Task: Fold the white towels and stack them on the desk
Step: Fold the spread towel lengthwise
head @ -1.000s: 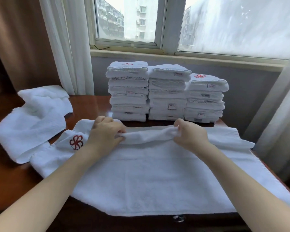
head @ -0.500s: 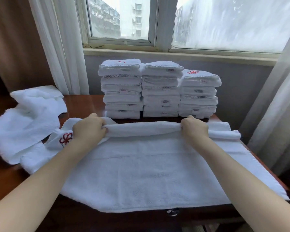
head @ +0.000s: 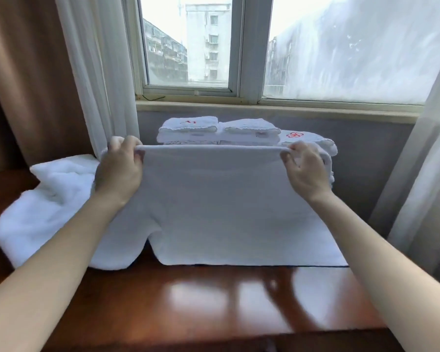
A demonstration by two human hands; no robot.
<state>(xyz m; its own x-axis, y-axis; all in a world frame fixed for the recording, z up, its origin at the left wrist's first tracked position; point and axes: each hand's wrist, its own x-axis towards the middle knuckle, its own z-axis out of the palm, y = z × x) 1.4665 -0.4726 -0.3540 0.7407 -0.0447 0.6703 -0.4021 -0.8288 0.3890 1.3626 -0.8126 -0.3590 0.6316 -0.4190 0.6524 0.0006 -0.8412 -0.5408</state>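
Both hands are up at mid-frame, approx level w/ each other. Left hand (head: 118, 168) grips the top hem of the white towel (head: 219, 204) at centre left, fingers curled over the edge. Right hand (head: 305, 168) does the same at centre right. The hem is taut btwn them, a straight line running left-right across the frame, so the towel's long axis lies side to side, square to the view.

From the hem the cloth hangs as a sheet. Its lower edge rests on the desk (head: 214, 301), across the lower middle of the frame, nearer the person than the hands are. The right part of that edge is straight. The left part sags & bunches below the left hand, w/ extra cloth trailing past the grip. A bit of cloth also wraps behind the right hand.

Behind the sheet, upper centre, are the folded stacks (head: 239, 130); only their top layers show over the hem. At frame left is an unfolded pile (head: 48, 199), touching or just beside the towel's left end, can't tell which.

Judgement: this towel's fold is at an early stage. The next move turns on hem vs. resting edge: the hem is high & far, the free edge low & near, and the two are roughly parallel. Neither hand is nearer, so they'd have to travel together to meet the edges evenly. Risk: the slack left end folds in crooked.
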